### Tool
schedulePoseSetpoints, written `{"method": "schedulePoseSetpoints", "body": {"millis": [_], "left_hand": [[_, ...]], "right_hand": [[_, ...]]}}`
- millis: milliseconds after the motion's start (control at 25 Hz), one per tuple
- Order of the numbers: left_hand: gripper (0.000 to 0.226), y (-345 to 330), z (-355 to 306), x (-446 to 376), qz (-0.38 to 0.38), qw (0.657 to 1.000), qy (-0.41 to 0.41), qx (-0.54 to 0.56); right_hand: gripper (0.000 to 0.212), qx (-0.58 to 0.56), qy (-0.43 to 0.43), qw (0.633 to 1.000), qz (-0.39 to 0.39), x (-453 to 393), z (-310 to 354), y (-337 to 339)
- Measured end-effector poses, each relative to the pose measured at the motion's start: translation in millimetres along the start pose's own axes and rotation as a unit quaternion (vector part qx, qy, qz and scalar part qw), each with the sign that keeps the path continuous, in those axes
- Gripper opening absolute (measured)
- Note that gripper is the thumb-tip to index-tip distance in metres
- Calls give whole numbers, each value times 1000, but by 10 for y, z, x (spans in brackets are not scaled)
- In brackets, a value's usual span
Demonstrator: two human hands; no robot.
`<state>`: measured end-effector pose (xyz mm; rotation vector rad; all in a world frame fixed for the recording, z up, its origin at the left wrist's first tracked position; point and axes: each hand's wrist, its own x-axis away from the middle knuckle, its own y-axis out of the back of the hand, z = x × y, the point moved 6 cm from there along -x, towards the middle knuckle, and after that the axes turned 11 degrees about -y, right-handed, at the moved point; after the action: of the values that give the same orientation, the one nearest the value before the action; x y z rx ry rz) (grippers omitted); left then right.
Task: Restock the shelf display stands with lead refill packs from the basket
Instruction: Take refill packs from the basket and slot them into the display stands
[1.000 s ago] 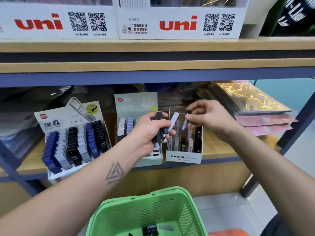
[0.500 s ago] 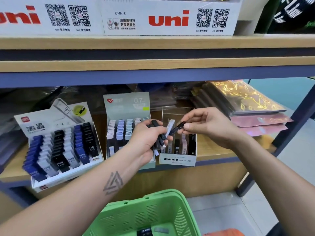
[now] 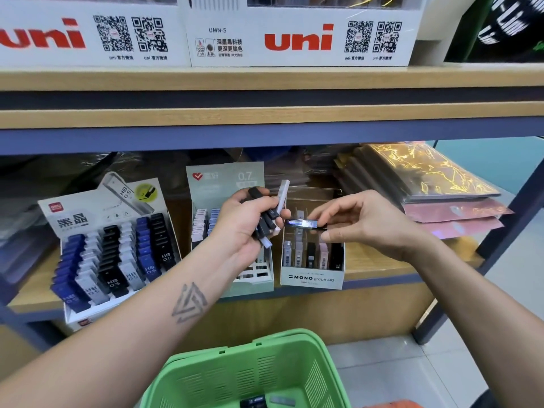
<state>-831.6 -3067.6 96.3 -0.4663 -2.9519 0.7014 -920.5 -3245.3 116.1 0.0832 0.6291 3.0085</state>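
Observation:
My left hand grips a bunch of lead refill packs, black ones and a pale one sticking up. My right hand pinches a single dark refill pack held level, just above the white MONO graph MG display stand, which holds several upright packs. Behind my left hand stands the pale green 0.7 stand, partly hidden. A large HB 0.5 stand with blue, black and white packs sits to the left. The green basket hangs below, a few packs on its bottom.
The upper shelf board overhangs the stands, with white uni boxes on top. Stacked glossy sleeves lie right of the MONO stand. A blue shelf post stands at the right over the tiled floor.
My right hand drew a dark pack away from the bunch in my left hand and turned it level over the MONO stand. The view shifted slightly.

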Motion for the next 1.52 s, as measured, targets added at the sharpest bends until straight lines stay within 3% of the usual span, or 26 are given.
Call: {"method": "schedulePoseSetpoints", "body": {"millis": [120, 320, 480, 640, 840, 1160, 1520], "left_hand": [[19, -9, -8, -3, 2, 1000, -4, 1], [20, -140, 32, -16, 13, 1000, -2, -15], [20, -239, 89, -72, 9, 999, -3, -31], [21, -302, 83, -145, 9, 999, -13, -29], [19, -378, 78, -229, 17, 999, -13, -29], [17, -418, 8, -314, 36, 998, -36, -44], [20, -337, 119, -314, 35, 998, -19, -59]], "right_hand": [[18, 22, -6, 999, -34, -6, -4, 48], [15, -17, -17, 977, -213, -137, -70, 414], [15, 12, -12, 963, -269, -243, -42, 536], [20, 123, -3, 949, -289, -388, -6, 602], [20, 141, 15, 940, -310, -442, -6, 643], [20, 367, 38, 877, -309, -738, 75, 513], [16, 418, 6, 849, -321, -804, -69, 364]]}}
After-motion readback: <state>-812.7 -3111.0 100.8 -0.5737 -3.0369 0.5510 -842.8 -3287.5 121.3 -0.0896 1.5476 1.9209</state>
